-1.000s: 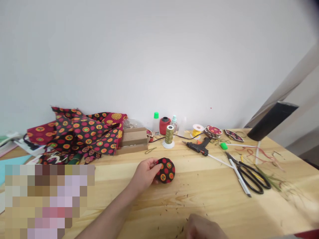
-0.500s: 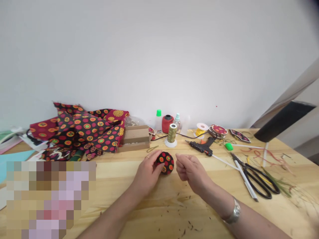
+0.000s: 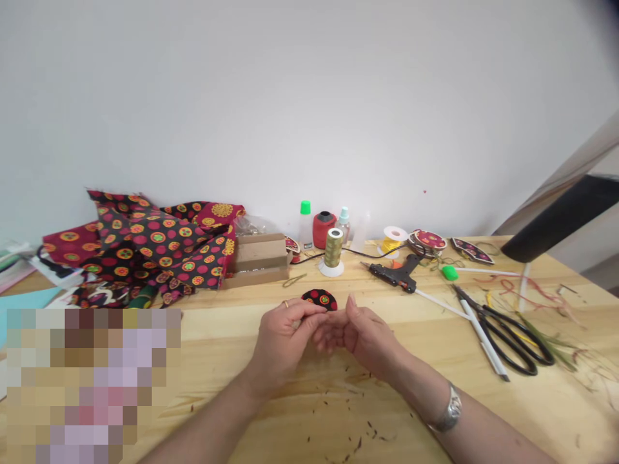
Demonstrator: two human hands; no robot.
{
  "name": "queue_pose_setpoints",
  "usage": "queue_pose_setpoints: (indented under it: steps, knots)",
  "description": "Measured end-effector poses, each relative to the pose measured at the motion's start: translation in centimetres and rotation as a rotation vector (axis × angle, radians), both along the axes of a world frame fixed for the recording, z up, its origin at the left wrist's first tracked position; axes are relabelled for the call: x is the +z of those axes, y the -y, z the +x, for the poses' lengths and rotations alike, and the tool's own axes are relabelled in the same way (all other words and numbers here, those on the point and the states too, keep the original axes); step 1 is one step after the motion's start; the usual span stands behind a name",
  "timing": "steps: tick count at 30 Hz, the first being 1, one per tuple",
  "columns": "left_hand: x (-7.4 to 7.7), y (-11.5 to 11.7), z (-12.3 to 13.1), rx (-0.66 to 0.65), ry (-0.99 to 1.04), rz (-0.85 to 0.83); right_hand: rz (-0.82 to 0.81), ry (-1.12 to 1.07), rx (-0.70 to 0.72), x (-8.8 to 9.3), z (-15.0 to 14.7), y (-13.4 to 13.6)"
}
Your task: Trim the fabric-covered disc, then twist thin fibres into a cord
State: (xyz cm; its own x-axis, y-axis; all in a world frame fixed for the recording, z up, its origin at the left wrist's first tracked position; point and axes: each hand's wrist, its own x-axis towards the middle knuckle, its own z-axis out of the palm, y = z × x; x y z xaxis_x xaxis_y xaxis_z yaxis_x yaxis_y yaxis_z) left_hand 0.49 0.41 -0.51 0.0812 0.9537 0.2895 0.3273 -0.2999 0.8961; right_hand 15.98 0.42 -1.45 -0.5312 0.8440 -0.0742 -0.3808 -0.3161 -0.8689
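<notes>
My left hand [image 3: 285,338] pinches a small round fabric-covered disc [image 3: 320,298], black with red dots and orange-ringed flowers. Its upper part shows above my fingers; the lower part is hidden. Beside it, my right hand [image 3: 360,332] has its thumb raised apart and its fingers stretched toward the left one, fingertips near or touching the left fingers at the disc's lower edge. Beyond the disc stands a gold thread spool [image 3: 333,250]. A black glue gun [image 3: 399,273] lies past my right hand.
Patterned cloth [image 3: 159,241] is heaped at left by a cardboard box [image 3: 256,258]. Scissors [image 3: 507,332] and a white pen [image 3: 483,341] lie at right near loose threads [image 3: 541,296]. A green-capped bottle [image 3: 305,225] and red thread cone [image 3: 324,230] stand by the wall.
The disc has tilted, now showing less of its face. My right hand has moved left to meet my left hand, its pinch loosened and thumb raised. The view has shifted slightly.
</notes>
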Motion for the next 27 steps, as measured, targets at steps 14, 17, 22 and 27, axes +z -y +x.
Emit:
queue_pose_setpoints:
  steps: [14, 17, 22, 27]
  knots:
    - [0.6, -0.5, -0.8, 0.104, 0.228, -0.347, 0.011, 0.023, -0.130, 0.3, 1.0, 0.1]
    - [0.6, 0.0, -0.5, -0.004, 0.179, -0.285, -0.060, 0.013, -0.142, 0.4, 0.9, 0.0]
    - [0.2, 0.6, 0.1, -0.137, 0.115, -0.028, -0.088, 0.059, -0.184, -0.2, 0.7, 0.0]
    - [-0.1, 0.7, 0.5, -0.162, -0.005, 0.099, -0.054, 0.085, -0.100, -0.6, 0.4, 0.1]
